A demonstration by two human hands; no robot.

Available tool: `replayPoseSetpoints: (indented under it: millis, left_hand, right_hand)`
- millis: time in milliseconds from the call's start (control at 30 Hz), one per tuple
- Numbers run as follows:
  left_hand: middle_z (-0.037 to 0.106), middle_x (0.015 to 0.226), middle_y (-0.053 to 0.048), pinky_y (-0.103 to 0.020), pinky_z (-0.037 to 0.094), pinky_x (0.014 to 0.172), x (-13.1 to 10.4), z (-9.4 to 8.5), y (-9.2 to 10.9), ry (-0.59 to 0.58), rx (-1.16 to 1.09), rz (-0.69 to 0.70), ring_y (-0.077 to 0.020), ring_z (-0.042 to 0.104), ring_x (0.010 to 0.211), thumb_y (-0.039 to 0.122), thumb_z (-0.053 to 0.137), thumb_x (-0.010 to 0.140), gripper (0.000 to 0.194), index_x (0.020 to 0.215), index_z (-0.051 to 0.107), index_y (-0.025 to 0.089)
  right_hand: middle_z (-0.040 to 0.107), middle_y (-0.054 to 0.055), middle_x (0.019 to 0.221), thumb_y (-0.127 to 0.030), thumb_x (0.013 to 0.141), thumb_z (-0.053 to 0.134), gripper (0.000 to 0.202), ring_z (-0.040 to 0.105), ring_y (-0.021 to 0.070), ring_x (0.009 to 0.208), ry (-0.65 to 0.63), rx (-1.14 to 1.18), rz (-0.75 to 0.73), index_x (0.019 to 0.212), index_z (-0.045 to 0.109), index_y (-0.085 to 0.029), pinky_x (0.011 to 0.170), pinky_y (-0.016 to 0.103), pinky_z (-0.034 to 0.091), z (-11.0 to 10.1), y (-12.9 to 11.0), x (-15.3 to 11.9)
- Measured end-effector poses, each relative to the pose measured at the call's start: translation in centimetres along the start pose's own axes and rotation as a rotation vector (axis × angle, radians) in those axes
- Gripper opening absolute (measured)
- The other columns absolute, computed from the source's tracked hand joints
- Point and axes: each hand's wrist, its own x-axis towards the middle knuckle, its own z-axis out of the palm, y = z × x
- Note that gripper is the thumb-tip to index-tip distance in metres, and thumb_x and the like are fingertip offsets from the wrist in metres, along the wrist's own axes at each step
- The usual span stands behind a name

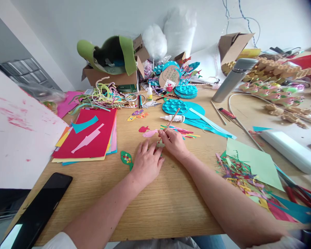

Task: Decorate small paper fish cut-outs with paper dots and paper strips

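Note:
My right hand (173, 142) is closed around a slim pencil (175, 115), its lower tip down at a small pale green paper piece (160, 144). My left hand (148, 162) lies flat with fingers apart, fingertips beside that piece; whether they press on it I cannot tell. A green paper fish (126, 157) with coloured dots lies left of my left hand. Just beyond my fingers are a pink paper fish (149, 133) and a red paper fish (144, 129). Thin coloured paper strips (182, 131) lie behind my right hand, near a white glue bottle (174, 118).
Coloured paper sheets (88, 138) are stacked at left, above a black phone (38, 211). Paper scraps (239, 173), a light green sheet (259, 166) and red-handled scissors (298, 193) lie at right. A grey flask (232, 81) and blue paper discs (175, 106) stand farther back.

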Motion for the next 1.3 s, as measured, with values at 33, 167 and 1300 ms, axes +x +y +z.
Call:
replayPoseSetpoints:
  millis: [33,167,1300]
  left_hand:
    - [0.057,0.132,-0.009,-0.054,0.032,0.11,0.0,0.0,0.0,0.001,-0.002,0.001,-0.0335,0.039,0.131,0.033,0.049,0.093,0.036,0.126,0.058,0.02]
    - [0.057,0.133,-0.01,-0.054,0.033,0.109,-0.1,0.1,-0.2,0.014,-0.002,-0.001,-0.0344,0.039,0.132,0.034,0.049,0.093,0.036,0.125,0.06,0.02]
    - [0.069,0.099,-0.006,-0.037,0.046,0.092,-3.8,-4.9,-10.5,-0.195,-0.141,-0.222,-0.0237,0.057,0.102,0.006,0.062,0.075,0.035,0.108,0.067,0.018]
  right_hand:
    - [0.057,0.002,0.054,-0.051,0.095,0.04,0.048,0.052,0.014,0.052,0.026,0.012,0.004,0.062,0.056,-0.02,0.054,0.027,0.038,-0.1,-0.1,0.0]
    - [0.057,0.002,0.054,-0.053,0.095,0.04,0.049,0.053,0.0136,0.051,0.191,0.072,0.074,0.065,0.059,-0.019,0.054,0.027,0.041,-0.7,-0.5,0.0]
    - [0.055,0.001,0.048,-0.064,0.091,0.039,0.057,0.055,0.0136,0.048,0.344,0.097,0.153,0.064,0.062,-0.018,0.054,0.028,0.044,-1.4,-1.4,0.3]
